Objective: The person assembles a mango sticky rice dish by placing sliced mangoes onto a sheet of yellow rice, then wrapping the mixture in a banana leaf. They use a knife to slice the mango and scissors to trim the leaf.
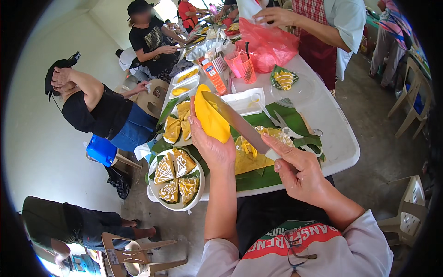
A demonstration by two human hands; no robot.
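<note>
My left hand [217, 150] holds up a peeled yellow mango [210, 115] over the near part of the table. In my right hand [300, 173] is a knife [247, 128] with a broad blade, its flat side lying along the mango's right face. Beneath the blade a yellow crepe [249, 164] lies on a green banana leaf [258, 181], topped with white cream and mango strips. To the left of my left wrist, a white round plate [199, 194] carries several folded yellow crepes [168, 171] drizzled with white. The knife's handle is mostly hidden in my grip.
Scissors [281, 122] lie right of the knife, near a white tray [244, 100]. Farther back are a pink cup [246, 69], a red plastic bag [267, 44] and a clear plate [300, 90]. Another person's hand [277, 17] is across the table; plastic chairs [406, 207] stand around.
</note>
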